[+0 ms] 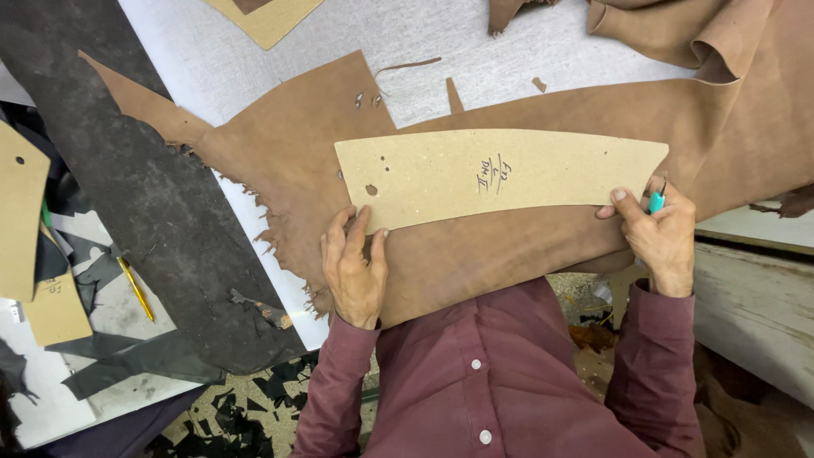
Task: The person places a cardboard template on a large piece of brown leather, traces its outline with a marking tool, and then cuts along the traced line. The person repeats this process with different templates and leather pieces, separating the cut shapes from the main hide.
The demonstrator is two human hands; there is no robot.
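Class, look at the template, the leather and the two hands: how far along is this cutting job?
Done: the template lies flat on the leather; the hide's ragged left edge shows earlier cuts. In hand: the left hand pins the template's lower edge, and the right hand grips a teal-handled tool at its right end. Left: no cut line shows around the template.

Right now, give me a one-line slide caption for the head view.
Left hand pins a cardboard template on brown leather; right hand holds a teal-handled tool at its end.
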